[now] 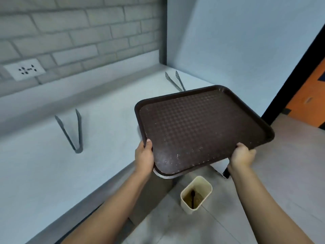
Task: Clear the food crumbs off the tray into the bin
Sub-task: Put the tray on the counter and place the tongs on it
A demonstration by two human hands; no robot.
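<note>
A dark brown textured tray [198, 127] is held in the air over the counter's right end, tilted with its near left corner lowest. Pale specks of crumbs dot its surface near that low edge. My left hand [144, 156] grips the tray's left near edge, thumb on top. My right hand [241, 155] grips the near right edge, fingers curled over the rim. A cream rectangular bin [204, 184] stands on the floor below the tray, between my forearms, with brown waste and a dark stick-like thing inside.
A white counter [52, 169] runs along the left with metal tongs [73, 131] on it and a second pair of tongs [175, 81] near the back corner. A brick wall with a socket [24, 69] lies behind. Tiled floor spreads to the right.
</note>
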